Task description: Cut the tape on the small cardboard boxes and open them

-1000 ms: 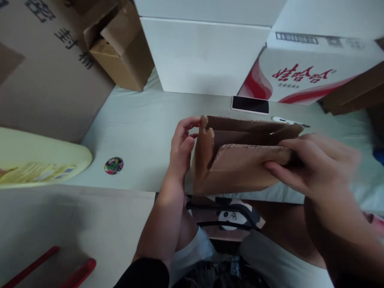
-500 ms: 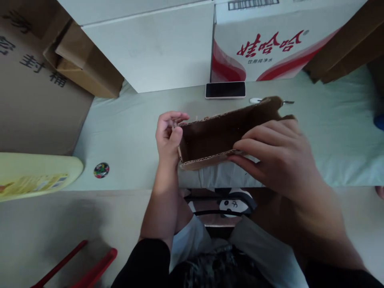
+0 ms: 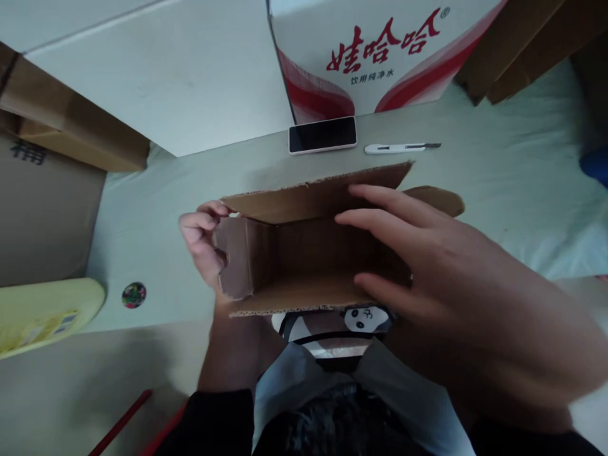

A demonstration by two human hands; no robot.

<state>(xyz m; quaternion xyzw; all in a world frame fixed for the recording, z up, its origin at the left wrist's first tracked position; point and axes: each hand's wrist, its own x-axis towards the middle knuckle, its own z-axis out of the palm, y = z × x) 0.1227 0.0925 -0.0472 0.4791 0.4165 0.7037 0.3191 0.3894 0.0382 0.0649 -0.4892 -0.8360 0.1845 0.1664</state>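
Note:
A small brown cardboard box (image 3: 304, 253) is held open-side up over the near edge of the pale green table (image 3: 152, 209). My left hand (image 3: 202, 244) grips its left end flap, fingers curled round the cardboard. Reaching in from the right, my right hand (image 3: 427, 266) spreads its fingers over the box's right side and presses the far and near walls apart. The box's inside looks bare.
A phone (image 3: 323, 134) and a white utility knife (image 3: 401, 148) lie beyond the box. A red-and-white printed carton (image 3: 375, 57) and a white box (image 3: 156, 76) stand at the back, brown cartons (image 3: 42, 190) at left. A round sticker (image 3: 133, 294) and a yellow object (image 3: 38, 313) sit left.
The flat folded box has been opened into a rectangular shape and turned mouth-up. My right hand moved from pinching its edge to spreading inside it. The view tilted closer.

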